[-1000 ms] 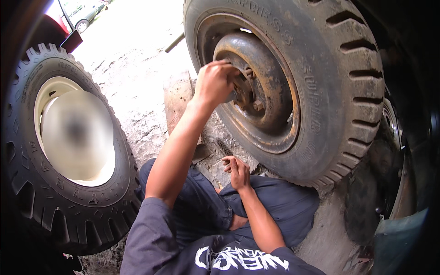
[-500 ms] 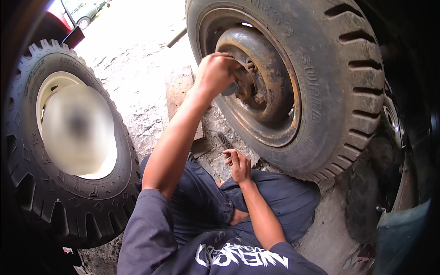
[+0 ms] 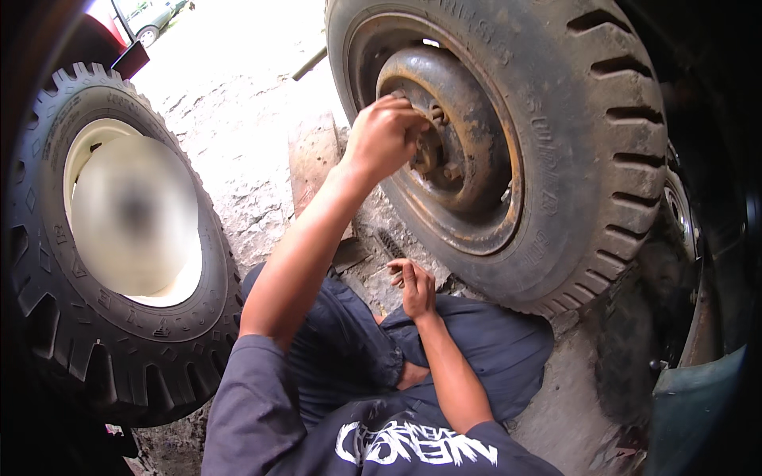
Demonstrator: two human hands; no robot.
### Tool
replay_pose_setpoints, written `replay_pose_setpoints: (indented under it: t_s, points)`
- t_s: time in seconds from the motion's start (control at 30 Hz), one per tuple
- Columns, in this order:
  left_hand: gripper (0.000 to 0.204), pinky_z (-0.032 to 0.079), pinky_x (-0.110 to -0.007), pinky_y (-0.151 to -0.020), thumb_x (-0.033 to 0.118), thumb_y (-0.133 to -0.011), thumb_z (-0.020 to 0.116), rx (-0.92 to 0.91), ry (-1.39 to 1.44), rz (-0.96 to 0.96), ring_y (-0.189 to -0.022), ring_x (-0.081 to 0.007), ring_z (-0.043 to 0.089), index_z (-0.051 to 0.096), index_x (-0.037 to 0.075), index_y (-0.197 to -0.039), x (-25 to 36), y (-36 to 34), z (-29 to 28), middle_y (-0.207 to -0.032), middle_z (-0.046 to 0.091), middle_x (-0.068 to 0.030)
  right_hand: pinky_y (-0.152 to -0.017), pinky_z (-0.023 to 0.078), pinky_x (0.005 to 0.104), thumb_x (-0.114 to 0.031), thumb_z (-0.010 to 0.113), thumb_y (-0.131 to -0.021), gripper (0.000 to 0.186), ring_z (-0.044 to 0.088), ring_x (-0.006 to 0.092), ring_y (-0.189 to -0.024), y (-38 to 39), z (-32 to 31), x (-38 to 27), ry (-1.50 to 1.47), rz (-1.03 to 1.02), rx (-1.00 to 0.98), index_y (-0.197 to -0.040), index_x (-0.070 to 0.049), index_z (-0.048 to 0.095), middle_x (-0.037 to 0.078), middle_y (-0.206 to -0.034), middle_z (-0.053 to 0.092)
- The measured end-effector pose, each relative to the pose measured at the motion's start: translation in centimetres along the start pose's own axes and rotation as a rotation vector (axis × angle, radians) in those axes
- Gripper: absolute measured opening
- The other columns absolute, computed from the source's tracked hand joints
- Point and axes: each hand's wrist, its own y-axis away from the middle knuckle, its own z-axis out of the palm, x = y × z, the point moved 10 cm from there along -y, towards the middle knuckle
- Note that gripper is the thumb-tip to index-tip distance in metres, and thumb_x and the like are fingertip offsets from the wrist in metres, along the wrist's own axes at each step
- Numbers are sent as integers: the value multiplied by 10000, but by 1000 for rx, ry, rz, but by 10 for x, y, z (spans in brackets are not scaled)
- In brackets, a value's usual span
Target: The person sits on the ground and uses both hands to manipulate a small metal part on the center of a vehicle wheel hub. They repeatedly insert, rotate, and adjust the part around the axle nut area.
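My left hand reaches up to the hub of a large wheel with a rusty rim and a worn black tire. Its fingers are closed at the hub's wheel studs, and whatever they grip is hidden behind them. Rusty wheel nuts show on the hub just right of that hand. Low in front of my knee, my right hand stays with fingers curled and thumb against them. I cannot make out what small thing, if any, is in it.
Another tire with a cream rim stands close on my left. A flat board lies on the rough ground beyond my legs. At the right edge are dark vehicle parts and a greenish panel. Parked vehicles show far left.
My left hand has turned and shifted slightly right and down at the hub. A grey rounded part under it no longer shows. My right hand has stayed in place.
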Motion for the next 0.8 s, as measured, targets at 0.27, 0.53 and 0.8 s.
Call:
replay_pose_setpoints:
  t_s: [0.27,0.53,0.8]
  points:
    - [198,603,-425,-921,39,-844,741,77,-93,-69,-956,-311,734,860,83,-996,-4,3,-1,-954,777,-112,-736,568,344,-505,358,-1189,633,749,206,-774,-1,-3,2,7,16,3,-1130,-25,766,126,-963,767]
    - [225,612,-422,-920,32,-827,743,58,-37,-66,-932,-311,743,863,81,-1011,-22,10,-2,-962,781,-127,-729,579,358,-480,358,-1195,611,748,218,-763,0,6,-2,-6,13,-24,-1127,-23,758,136,-984,766]
    - [193,625,-429,-924,20,-832,734,83,28,-93,-902,-321,743,864,82,-960,-21,1,-5,-872,744,-130,-722,560,326,-544,345,-1183,665,753,196,-784,2,3,6,17,29,-3,-1131,-39,775,111,-972,772]
